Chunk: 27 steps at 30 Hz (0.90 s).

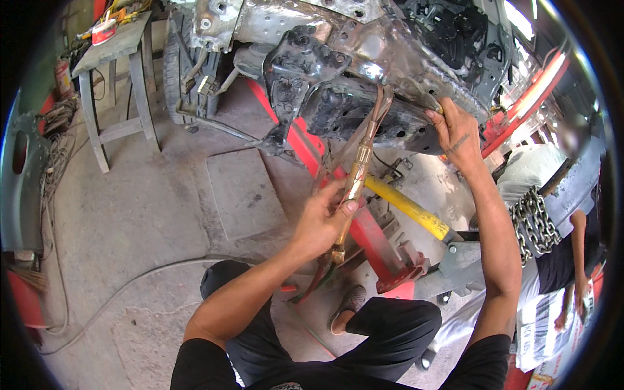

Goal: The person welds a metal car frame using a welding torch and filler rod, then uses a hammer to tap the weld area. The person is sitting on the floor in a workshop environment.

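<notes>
**Workshop floor, torch raised to stripped car body**

Head view. Grey concrete floor (149, 214), stained, with a hose or cable trailing across the lower left. Grey wooden stool-table (120, 49) upper left, small items on top. Bare metal car body (364, 39) overhead at top centre, paint gone, black bracket (302, 65) bolted beneath. Red frame rig (364, 234) and yellow bar (409, 209) below it; chain (534, 221) at right.

Left hand (325, 221): closed around the brass shaft of a gas torch (361, 162), thumb laid along it. Torch upright, bent nozzle up near the dark underside panel (364, 117), tip just beside the metal; hoses hanging from the lower end.

Right hand (455, 127): fingers curled onto the lower edge of the body, gripping or bracing there; something small and yellowish possibly pinched at the fingertips.

Progress, judged: torch positioned at the work spot, no flame, glow or sparks visible, so heating apparently not under way. No fresh cut or weld seam identifiable on the panel.

Hidden or unclear: nozzle tip against glare, contact with panel not determinable. Torch valves covered by palm. Object at right fingertips too small to identify. Second person at right edge (572, 260), mostly cut off. Picture rim dark and bent.
</notes>
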### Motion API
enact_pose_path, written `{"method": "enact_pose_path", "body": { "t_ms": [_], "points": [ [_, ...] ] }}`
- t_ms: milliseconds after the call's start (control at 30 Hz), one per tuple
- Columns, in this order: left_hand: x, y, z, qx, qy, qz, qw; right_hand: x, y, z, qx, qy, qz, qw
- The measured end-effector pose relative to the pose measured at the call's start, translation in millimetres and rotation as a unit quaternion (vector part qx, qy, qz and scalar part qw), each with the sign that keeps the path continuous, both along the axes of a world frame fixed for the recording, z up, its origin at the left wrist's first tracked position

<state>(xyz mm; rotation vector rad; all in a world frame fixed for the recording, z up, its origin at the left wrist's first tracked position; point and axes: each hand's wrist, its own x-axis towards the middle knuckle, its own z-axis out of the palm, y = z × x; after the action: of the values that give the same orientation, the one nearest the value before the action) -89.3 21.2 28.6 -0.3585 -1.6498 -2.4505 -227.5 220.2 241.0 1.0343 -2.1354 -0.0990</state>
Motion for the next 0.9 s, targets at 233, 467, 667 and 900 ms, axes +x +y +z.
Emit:
{"method": "enact_pose_path", "body": {
  "t_ms": [233,467,667,900],
  "points": [
    [16.1,-0.9,-3.7,-0.025,-0.003,0.015,1.0,-13.4,-0.5,4.9,0.042,0.002,0.026,0.999],
    [42.5,0.7,-35.2,-0.078,-0.033,0.029,0.996,-24.9,-10.0,11.8,0.093,0.008,0.065,0.993],
    [55.2,-6.2,-46.1,-0.035,-0.036,0.025,0.998,-36.6,-24.8,9.8,0.116,0.004,-0.036,0.993],
    [57.2,-4.2,-47.1,-0.054,-0.016,0.044,0.997,-45.9,-22.9,5.0,0.098,0.019,0.019,0.995]
  ]
}}
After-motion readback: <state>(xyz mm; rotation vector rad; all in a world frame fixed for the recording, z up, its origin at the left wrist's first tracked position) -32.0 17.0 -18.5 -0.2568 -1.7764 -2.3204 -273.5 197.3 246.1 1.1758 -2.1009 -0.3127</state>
